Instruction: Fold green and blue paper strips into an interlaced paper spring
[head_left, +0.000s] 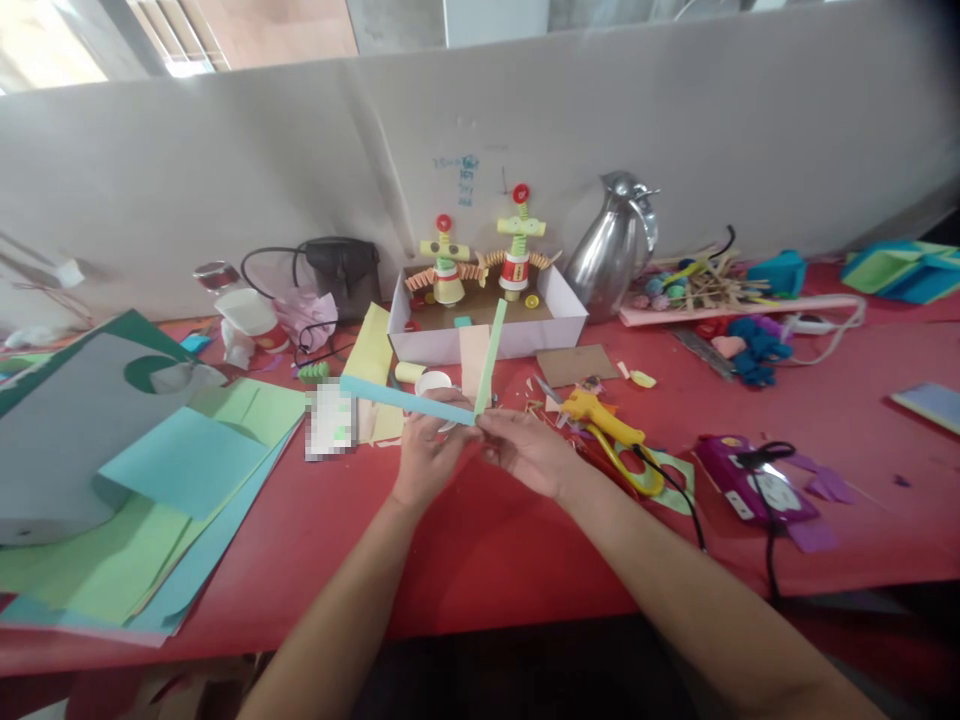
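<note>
Over the red table, my left hand [435, 455] pinches a blue paper strip [401, 397] that stretches out to the left. My right hand [525, 448] is closed on a light green paper strip [491, 355], which points up and away from me. The two strips meet at a corner between my fingertips; whether they are glued there I cannot tell. Just behind my hands stands a white paper cup [433, 382], partly hidden. A yellow glue gun [604, 415] lies to the right of my right hand.
A white box [487, 345] holds two paper figures [519, 265]. Beside it stands a steel jug [615, 245]. Coloured paper sheets [187, 460] are piled at left. A purple device with a cable [754, 480] lies at right, and a cardboard piece [574, 366] lies before the box.
</note>
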